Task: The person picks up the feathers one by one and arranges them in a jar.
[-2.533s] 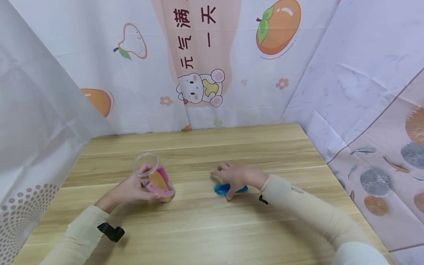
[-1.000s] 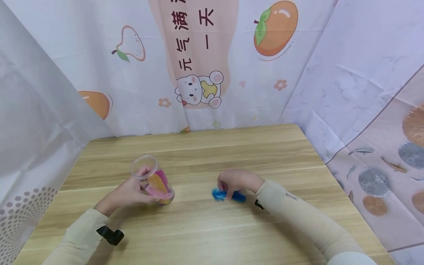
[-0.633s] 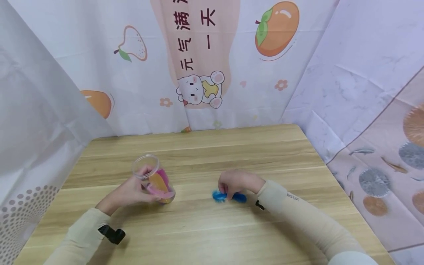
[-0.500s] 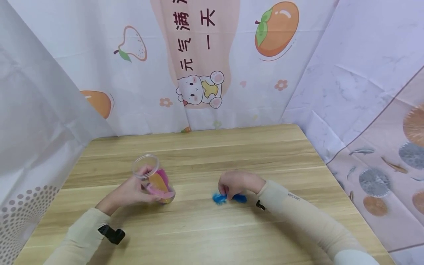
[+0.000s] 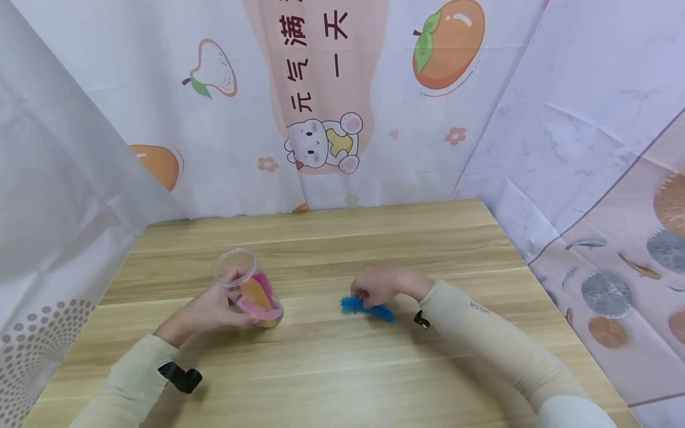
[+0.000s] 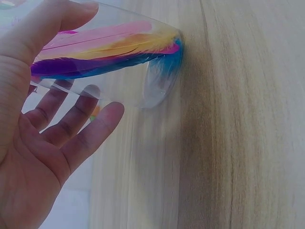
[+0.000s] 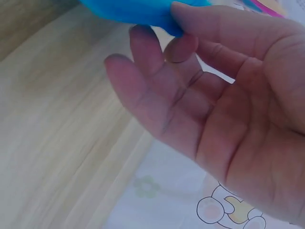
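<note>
My left hand (image 5: 216, 306) grips a clear plastic cup (image 5: 235, 261) that leans over the left half of the table. Inside the cup lie several feathers (image 6: 105, 50) in pink, yellow, purple and blue. Thumb and fingers wrap the cup's side in the left wrist view, and its base is close to the wood. Right of the table's middle, my right hand (image 5: 380, 286) pinches a bright blue feather (image 5: 374, 310) between thumb and index finger. In the right wrist view the blue feather (image 7: 128, 10) stretches past the thumb tip, while the other fingers curl loosely below.
The wood-grain table (image 5: 342, 374) carries both arms. A patterned curtain (image 5: 235, 137) with fruit and a cartoon bear hangs right behind its far edge. More curtain (image 5: 578, 142) closes off the right side. Black wrist cameras sit on both sleeves.
My right hand first hovered over the blue feather with fingers spread, then pinched it. The feather has now shifted up slightly with the hand. My left hand and the cup have stayed in place.
</note>
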Available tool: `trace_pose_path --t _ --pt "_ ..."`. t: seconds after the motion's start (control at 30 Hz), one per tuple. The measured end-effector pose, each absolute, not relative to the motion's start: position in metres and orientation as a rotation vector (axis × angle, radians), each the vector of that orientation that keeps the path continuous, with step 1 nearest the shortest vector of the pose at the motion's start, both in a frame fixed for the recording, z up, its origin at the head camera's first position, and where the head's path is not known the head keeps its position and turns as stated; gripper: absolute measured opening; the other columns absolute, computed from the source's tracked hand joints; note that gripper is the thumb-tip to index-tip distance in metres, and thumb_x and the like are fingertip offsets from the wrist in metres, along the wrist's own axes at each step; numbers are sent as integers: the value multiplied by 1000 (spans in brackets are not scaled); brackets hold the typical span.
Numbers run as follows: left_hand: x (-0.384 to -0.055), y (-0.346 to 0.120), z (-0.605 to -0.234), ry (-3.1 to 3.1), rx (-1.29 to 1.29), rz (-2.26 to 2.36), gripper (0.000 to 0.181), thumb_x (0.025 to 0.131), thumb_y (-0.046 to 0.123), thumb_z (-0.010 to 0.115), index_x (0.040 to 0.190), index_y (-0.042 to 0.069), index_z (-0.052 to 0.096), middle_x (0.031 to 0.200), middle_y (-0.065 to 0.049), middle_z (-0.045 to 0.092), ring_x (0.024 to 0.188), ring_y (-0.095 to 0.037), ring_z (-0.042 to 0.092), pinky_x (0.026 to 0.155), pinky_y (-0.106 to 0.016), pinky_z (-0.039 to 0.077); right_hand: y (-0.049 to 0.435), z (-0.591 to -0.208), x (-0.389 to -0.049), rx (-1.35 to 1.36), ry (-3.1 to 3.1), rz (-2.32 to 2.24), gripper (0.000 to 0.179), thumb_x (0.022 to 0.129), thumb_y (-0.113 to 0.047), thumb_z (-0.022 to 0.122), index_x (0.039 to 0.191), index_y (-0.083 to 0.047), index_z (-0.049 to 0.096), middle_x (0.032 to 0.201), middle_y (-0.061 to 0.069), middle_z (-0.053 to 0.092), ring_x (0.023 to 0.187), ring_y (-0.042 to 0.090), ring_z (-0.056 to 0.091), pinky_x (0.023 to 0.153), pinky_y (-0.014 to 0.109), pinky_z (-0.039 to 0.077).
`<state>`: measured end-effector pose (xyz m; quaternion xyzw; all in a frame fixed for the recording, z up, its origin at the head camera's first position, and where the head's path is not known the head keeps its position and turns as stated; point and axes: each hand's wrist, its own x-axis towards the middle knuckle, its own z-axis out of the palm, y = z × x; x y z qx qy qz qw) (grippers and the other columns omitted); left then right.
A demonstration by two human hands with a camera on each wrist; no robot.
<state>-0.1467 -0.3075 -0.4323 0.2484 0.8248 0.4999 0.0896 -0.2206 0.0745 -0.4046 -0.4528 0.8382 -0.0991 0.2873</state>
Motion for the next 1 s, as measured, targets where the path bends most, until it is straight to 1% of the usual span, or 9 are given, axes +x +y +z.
trace_pose_path --t 0.03,0.1,0.17,0.27,0.43,0.57,0.67,0.83,1.0 --pt "-147 -307 -432 2453 739 1488 71 75 5 90 128 9 43 118 -11 62 99 -19 64 80 -30 55 75 -403 -222 -1225 2238 -273 23 93 0 64 77 -13 54 67 -6 38 59 8 35 57 24 29" --pt "-148 -307 -431 2455 732 1487 71 75 5 90 129 9 43 119 -11 61 100 -19 64 80 -29 55 75 -399 -223 -1229 2225 -313 25 95 -4 65 76 -14 53 67 -7 41 55 8 41 56 22 32" --pt "-148 -307 -431 2458 730 1487 72 74 6 91 129 9 43 119 -11 61 100 -20 64 80 -30 55 76 -397 -224 -1221 2199 -386 19 98 -8 65 82 -14 58 73 -8 50 54 12 53 55 20 41" --pt "-148 -307 -431 2461 726 1481 72 74 6 91 128 9 44 119 -11 61 100 -20 64 81 -29 55 77 -396 -226 -1213 2133 -534 7 100 -13 65 93 -11 64 86 -6 62 62 21 66 58 23 51" --pt "-147 -307 -430 2473 731 1465 71 75 7 91 128 10 44 119 -11 60 102 -19 63 82 -29 55 76 -395 -229 -1262 2062 -714 4 101 -14 63 100 -11 65 89 -5 65 78 20 67 64 27 56" --pt "-146 -307 -430 2474 717 1462 71 75 8 91 128 10 44 118 -11 60 101 -19 63 81 -30 56 74 -390 -228 -1276 2049 -777 6 101 -14 64 106 -11 66 91 -4 67 85 29 70 66 33 59" --pt "-145 -307 -430 2470 708 1464 71 75 8 90 128 11 44 119 -11 60 102 -19 63 83 -29 55 73 -388 -228 -1271 2052 -791 10 102 -15 63 109 -8 65 92 -3 68 82 29 70 65 35 60" --pt "-146 -307 -430 2462 718 1472 70 76 7 90 128 11 44 119 -10 61 103 -19 63 85 -29 55 72 -384 -227 -1263 2053 -802 12 102 -16 63 110 -7 65 92 -2 68 73 16 68 65 34 60" --pt "-146 -308 -430 2455 730 1468 70 77 7 89 129 11 43 119 -10 62 100 -19 64 81 -30 56 72 -383 -228 -1258 2020 -847 11 102 -16 63 105 -6 64 90 0 67 72 12 66 68 43 60"
